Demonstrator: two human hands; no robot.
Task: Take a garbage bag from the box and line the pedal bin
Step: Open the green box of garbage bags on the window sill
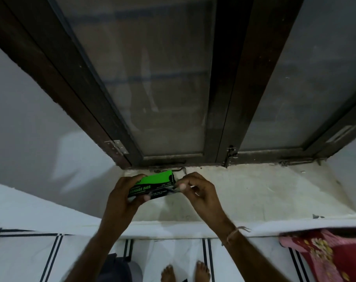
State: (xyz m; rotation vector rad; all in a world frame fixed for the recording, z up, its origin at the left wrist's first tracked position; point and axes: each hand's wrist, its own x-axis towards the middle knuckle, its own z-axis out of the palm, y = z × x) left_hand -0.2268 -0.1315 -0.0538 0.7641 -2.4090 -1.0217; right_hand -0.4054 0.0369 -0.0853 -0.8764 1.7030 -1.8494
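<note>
Early yet: box (156, 181) held above the window sill (254, 192), left hand (122, 198) curled round it, fingers (182, 186) of the right hand (197, 192) pinching a dark flap or bag edge at its end; no bag out, bin unlined.

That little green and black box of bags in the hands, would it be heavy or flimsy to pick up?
Probably light: the left hand wraps round the box with ease. Likely thin card, so it may dent if squeezed; its flat sides should not roll. The right hand pinches something dark at its end, flap or bag I cannot tell.
</note>
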